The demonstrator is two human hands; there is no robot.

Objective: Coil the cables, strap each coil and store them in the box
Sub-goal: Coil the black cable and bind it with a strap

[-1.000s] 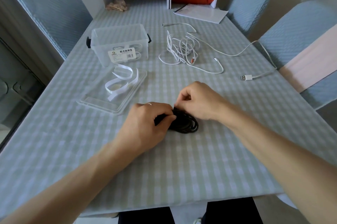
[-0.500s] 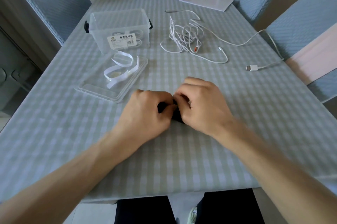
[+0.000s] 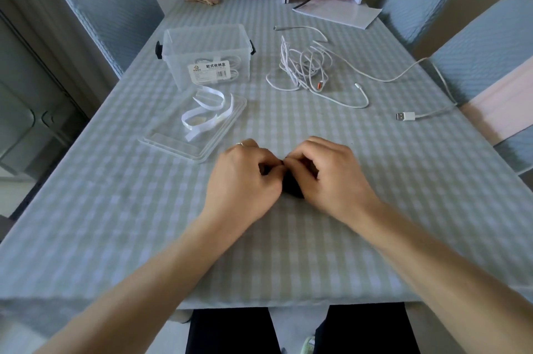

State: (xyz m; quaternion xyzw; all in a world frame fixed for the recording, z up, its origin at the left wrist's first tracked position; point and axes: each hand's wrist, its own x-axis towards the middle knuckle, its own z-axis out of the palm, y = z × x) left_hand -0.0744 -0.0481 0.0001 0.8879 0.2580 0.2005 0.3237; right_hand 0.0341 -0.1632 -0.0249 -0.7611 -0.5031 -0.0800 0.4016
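Checked table (image 3: 375, 209), both my hands on a black cable coil (image 3: 292, 188) near the front edge.
My left hand (image 3: 245, 177) and right hand (image 3: 328, 175) have fingers curled, pinching the coil between them; clear box (image 3: 206, 55) sits toward the far left corner, loose white cables (image 3: 305, 68) to its right.

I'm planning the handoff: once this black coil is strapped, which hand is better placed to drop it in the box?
Left, probably. The left hand is on the same side as the clear box; the right hand would cross over. Both grip the black coil.

Two hands (image 3: 288, 175), one box (image 3: 205, 51), three chairs (image 3: 103, 4).
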